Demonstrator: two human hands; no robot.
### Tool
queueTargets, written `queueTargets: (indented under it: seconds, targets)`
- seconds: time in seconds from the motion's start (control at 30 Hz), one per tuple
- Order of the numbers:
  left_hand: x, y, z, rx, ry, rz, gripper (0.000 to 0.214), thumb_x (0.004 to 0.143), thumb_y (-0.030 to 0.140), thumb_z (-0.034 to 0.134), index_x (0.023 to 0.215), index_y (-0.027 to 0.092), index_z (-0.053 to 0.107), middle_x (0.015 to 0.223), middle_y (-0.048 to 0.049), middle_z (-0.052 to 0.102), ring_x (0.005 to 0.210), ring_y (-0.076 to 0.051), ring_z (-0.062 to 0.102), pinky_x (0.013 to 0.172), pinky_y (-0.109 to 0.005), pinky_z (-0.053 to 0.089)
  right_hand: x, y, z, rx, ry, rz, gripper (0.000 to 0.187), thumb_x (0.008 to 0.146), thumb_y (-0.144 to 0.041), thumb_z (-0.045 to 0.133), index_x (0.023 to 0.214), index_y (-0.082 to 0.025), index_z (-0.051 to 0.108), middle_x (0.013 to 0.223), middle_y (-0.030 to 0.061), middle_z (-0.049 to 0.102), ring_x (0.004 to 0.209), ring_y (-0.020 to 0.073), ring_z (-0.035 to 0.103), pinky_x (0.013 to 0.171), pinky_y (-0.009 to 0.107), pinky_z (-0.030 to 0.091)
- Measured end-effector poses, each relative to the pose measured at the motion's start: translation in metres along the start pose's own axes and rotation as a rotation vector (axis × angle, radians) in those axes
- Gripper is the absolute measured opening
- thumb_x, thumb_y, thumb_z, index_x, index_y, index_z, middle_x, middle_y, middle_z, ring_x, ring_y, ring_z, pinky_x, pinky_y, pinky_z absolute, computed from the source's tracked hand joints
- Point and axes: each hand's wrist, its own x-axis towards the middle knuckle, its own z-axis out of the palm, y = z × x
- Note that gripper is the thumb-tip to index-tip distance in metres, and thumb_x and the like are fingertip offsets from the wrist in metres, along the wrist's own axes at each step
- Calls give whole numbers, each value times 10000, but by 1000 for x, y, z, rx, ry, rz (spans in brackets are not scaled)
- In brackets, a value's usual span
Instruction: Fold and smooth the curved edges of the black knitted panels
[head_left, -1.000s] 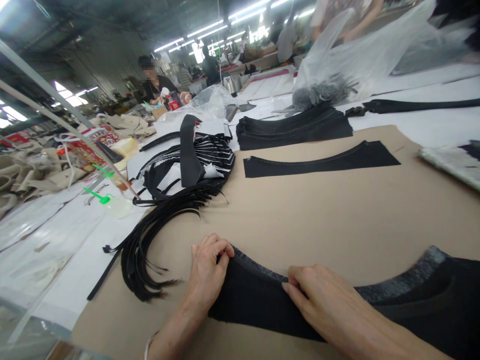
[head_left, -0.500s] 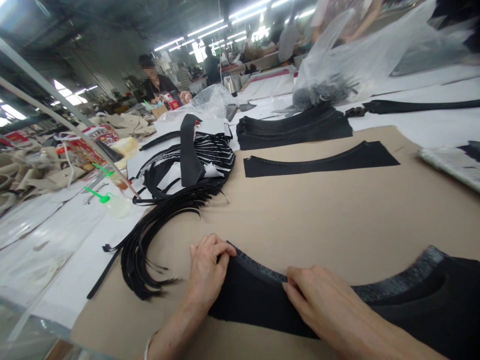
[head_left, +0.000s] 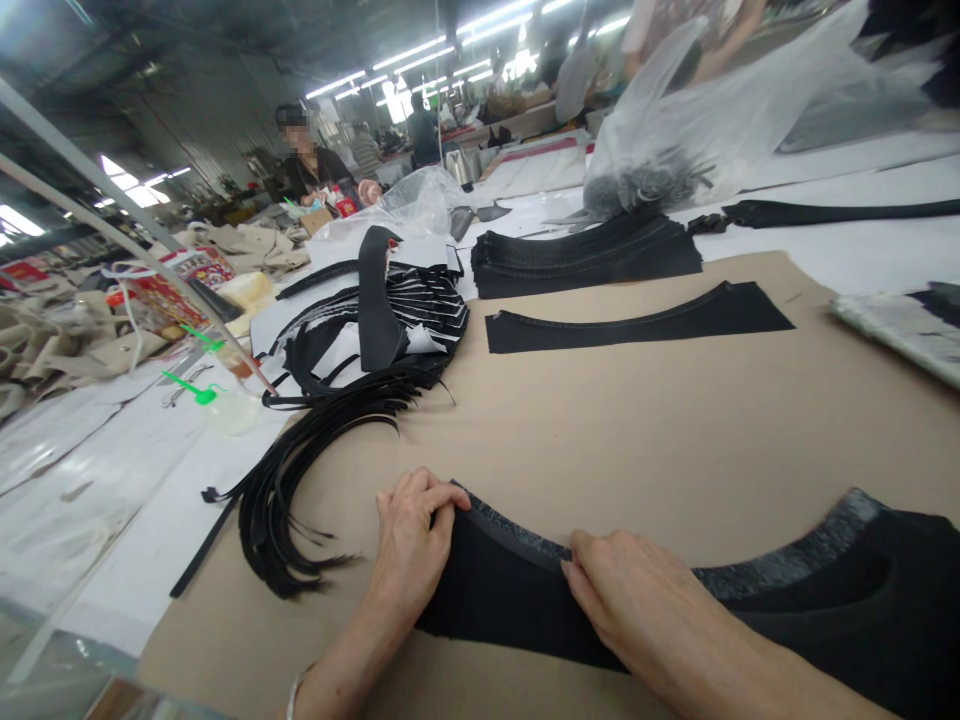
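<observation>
A black fabric panel with a curved upper edge lies in front of me on brown sheeting. Along that curve runs a speckled grey strip, partly covered by a black band. My left hand pinches the panel's upper left corner between thumb and fingers. Farther right on the same curve, my right hand pinches the edge, and its forearm covers part of the panel. Beyond my hands rests a separate curved black piece with a stitched upper edge.
Left of my hands lies a bundle of thin black strips. Behind it are piled striped black pieces and a small bottle with a green spout. A stack of curved black pieces and a clear plastic bag stand farther back. Other people work beyond.
My right hand has shifted very slightly left; my left hand keeps its pinch at the corner. The whole view has drifted a little, and otherwise things look the same.
</observation>
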Motion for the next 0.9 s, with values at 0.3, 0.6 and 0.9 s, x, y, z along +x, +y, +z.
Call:
queueTargets:
  seconds: [0.3,0.6,0.9]
  targets:
    - [-14,15,-7,-243,174,73,177,865,108,459,819,210,597,901,-23,594,914,-175,570,850,-312,436,1,2,14,-44,102,-40,194,893,-143,466,911,-140,660,771,137,697,765,308,692,602,331,417]
    - [-45,15,16,89,-54,606,401,901,85,401,1242,217,568,1195,-94,622,1123,-224,558,955,-401,473,-3,2,10,-47,193,-11,192,929,-202,472,827,-173,632,734,96,678,766,250,680,611,290,413]
    - [-50,14,9,313,-40,730,615,790,106,441,1359,336,482,1252,-99,574,1185,-242,522,986,-441,427,-7,8,-4,47,139,-8,247,925,-249,504,773,-169,682,730,97,694,744,252,677,574,295,350]
